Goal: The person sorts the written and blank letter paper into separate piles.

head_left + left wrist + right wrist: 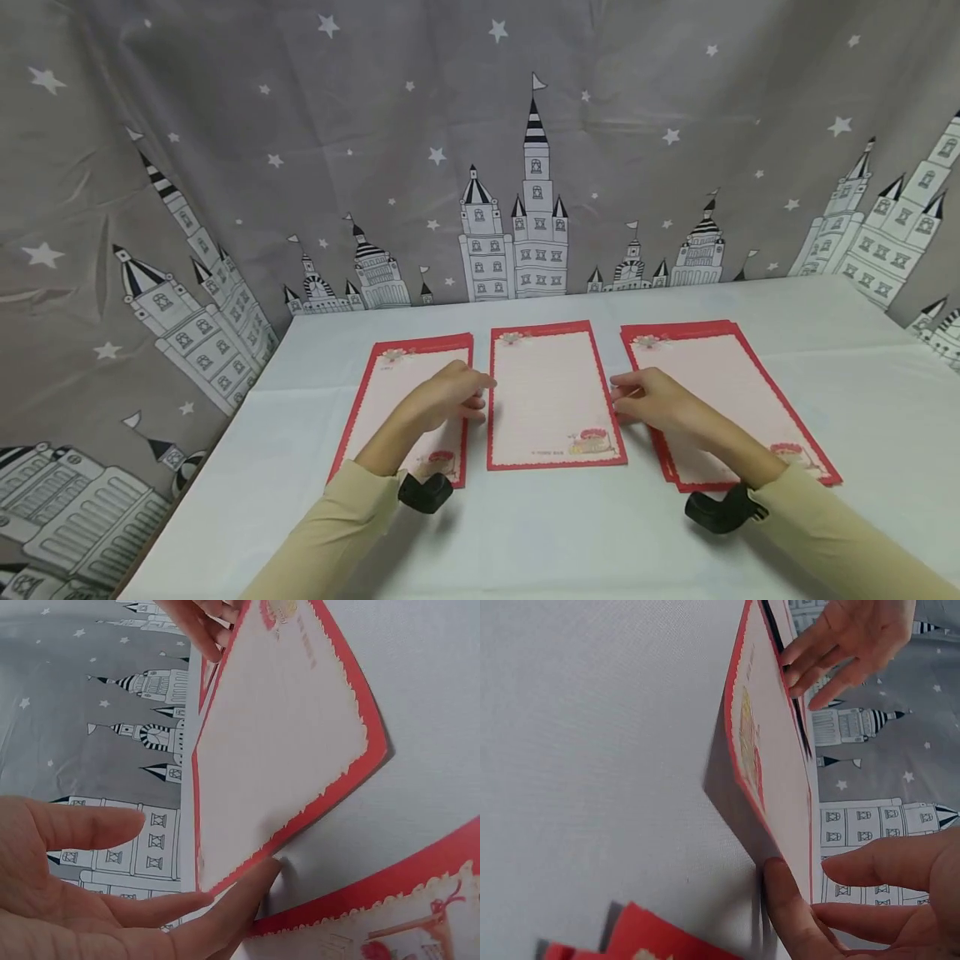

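A red-bordered sheet of letter paper (551, 396) with a pale middle and a small printed picture at its lower corner is between both hands. My left hand (452, 390) touches its left edge with extended fingers; in the left wrist view the thumb (97, 827) stands apart from the paper. At the opposite edge my right hand (651, 398) has its fingertips against the sheet, which looks slightly raised over a shadow in the right wrist view. There the right thumb (877, 862) is also clear of the paper.
A stack of similar red-bordered sheets (375, 400) lies under the left hand's side, and another stack (720, 375) lies below the right forearm. Both rest on a white-covered table (555, 533). Behind hangs a grey curtain (637, 108) with castles and stars.
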`<state>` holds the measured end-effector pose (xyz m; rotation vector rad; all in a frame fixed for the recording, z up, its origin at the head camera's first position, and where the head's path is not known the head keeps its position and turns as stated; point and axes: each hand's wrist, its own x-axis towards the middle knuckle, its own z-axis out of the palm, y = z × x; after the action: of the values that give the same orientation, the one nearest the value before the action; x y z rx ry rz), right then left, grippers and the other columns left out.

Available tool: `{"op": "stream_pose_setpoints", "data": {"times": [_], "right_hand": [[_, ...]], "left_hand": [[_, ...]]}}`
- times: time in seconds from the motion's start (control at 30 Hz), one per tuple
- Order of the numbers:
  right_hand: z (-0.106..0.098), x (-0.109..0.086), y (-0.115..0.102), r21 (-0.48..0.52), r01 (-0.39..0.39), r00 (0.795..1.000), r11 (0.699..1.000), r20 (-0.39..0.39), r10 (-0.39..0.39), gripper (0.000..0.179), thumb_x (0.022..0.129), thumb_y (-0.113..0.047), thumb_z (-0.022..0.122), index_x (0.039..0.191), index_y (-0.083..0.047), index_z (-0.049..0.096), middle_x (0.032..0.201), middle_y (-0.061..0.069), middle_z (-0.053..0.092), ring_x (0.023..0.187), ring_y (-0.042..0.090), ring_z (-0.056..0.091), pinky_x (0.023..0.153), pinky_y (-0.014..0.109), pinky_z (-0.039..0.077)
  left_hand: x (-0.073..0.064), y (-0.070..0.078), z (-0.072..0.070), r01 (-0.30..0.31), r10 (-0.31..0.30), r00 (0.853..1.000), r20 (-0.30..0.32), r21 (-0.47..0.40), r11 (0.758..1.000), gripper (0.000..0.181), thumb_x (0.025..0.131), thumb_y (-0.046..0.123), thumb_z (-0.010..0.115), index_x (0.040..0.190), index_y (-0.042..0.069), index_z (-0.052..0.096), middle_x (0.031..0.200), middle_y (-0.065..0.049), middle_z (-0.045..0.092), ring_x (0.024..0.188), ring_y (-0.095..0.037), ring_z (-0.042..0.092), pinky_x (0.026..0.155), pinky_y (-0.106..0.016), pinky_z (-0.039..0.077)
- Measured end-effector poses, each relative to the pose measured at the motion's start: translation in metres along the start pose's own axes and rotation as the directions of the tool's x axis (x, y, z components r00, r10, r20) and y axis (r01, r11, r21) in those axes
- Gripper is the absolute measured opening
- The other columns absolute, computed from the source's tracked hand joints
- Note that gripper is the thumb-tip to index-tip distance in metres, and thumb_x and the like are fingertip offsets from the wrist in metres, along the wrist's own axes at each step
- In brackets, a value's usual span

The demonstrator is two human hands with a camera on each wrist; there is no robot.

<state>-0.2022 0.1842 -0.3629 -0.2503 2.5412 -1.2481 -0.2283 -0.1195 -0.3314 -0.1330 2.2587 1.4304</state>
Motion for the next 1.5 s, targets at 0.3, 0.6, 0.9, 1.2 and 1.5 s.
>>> {"op": "stream_pose_setpoints", "data": {"times": [0.3, 0.6, 0.9, 1.2, 1.5], "right_hand": [[0.005, 0.002, -0.005, -0.041, 0.004, 1.000, 0.999, -0.006, -0.004, 0.054, 0.096, -0.007, 0.069, 0.143, 0.014, 0.052, 0.120, 0.023, 0.067, 0.097, 0.028, 0.062, 0.076, 0.035, 0.057], [0.011, 0.002, -0.006, -0.020, -0.040, 0.999, 0.999, -0.038, 0.039, 0.063, 0.092, -0.006, 0.075, 0.145, 0.015, 0.050, 0.103, 0.014, 0.067, 0.086, 0.022, 0.059, 0.066, 0.029, 0.049], [0.014, 0.001, -0.007, 0.000, -0.017, 0.997, 1.000, -0.070, 0.017, 0.065, 0.091, -0.003, 0.078, 0.145, 0.017, 0.048, 0.105, 0.016, 0.066, 0.086, 0.021, 0.059, 0.064, 0.027, 0.049], [0.015, -0.004, -0.006, -0.005, 0.035, 0.993, 0.999, -0.115, -0.035, 0.070, 0.090, -0.001, 0.078, 0.149, 0.014, 0.045, 0.117, 0.023, 0.065, 0.090, 0.022, 0.062, 0.068, 0.030, 0.055], [-0.004, -0.023, 0.004, -0.012, 0.074, 0.987, 0.997, -0.143, -0.075, 0.070, 0.089, 0.000, 0.077, 0.149, 0.014, 0.044, 0.121, 0.026, 0.063, 0.089, 0.021, 0.064, 0.068, 0.025, 0.056]], "left_hand": [[0.006, -0.006, 0.001, -0.014, 0.012, 0.997, 0.076, 0.024, 1.000, 0.015, 0.100, 0.004, 0.058, 0.099, -0.009, 0.065, 0.080, -0.010, 0.055, 0.077, -0.019, 0.056, 0.075, -0.026, 0.056], [0.002, -0.008, 0.008, -0.042, 0.042, 0.999, 0.004, 0.130, 0.991, 0.046, 0.099, -0.002, 0.060, 0.142, -0.016, 0.052, 0.119, -0.023, 0.066, 0.089, -0.023, 0.066, 0.093, -0.039, 0.058], [0.002, -0.009, 0.013, -0.040, 0.047, 0.998, -0.044, 0.160, 0.986, 0.045, 0.097, -0.003, 0.064, 0.140, -0.015, 0.055, 0.123, -0.023, 0.067, 0.091, -0.022, 0.067, 0.098, -0.043, 0.056], [0.001, -0.012, 0.020, -0.064, 0.083, 0.992, -0.094, 0.183, 0.981, 0.056, 0.093, -0.002, 0.071, 0.144, -0.011, 0.053, 0.126, -0.021, 0.062, 0.094, -0.021, 0.060, 0.087, -0.035, 0.053], [-0.006, -0.009, 0.046, -0.184, 0.195, 0.979, -0.059, 0.150, 0.971, 0.065, 0.090, -0.008, 0.069, 0.151, -0.008, 0.046, 0.126, -0.019, 0.060, 0.100, -0.025, 0.059, 0.083, -0.034, 0.058]]}}
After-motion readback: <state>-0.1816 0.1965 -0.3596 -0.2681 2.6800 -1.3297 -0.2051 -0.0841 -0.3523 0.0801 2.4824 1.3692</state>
